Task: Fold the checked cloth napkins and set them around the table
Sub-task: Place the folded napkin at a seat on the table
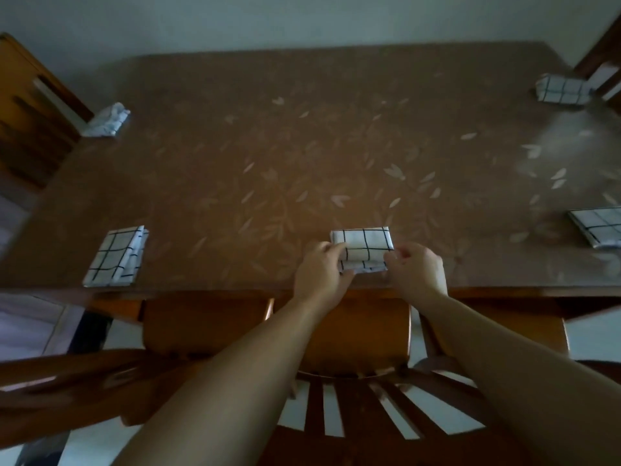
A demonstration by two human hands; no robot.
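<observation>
Both my arms reach forward over the chair back [353, 408] to the near edge of the tabletop [302, 146]. My left hand [319, 274] sits at the left side of the folded napkin [364, 248], fingers [331, 248] curled onto its left edge, thumb under the near corner, pinching the cloth. My right hand [418, 270] is at the napkin's right side, fingers bent and pinching the near right corner.

The napkin lies flat at the near edge, about midway along it. White with a thin black check, folded to a compact rectangle, layered edges showing along the near side.

Four more folded checked napkins on the tabletop: one at the near left corner [116, 257], one at the far left edge [107, 120], blurred; one at the far right corner [563, 89]; one at the right edge [601, 227], partly cut off. Tabletop brown, with a pale leaf pattern.
</observation>
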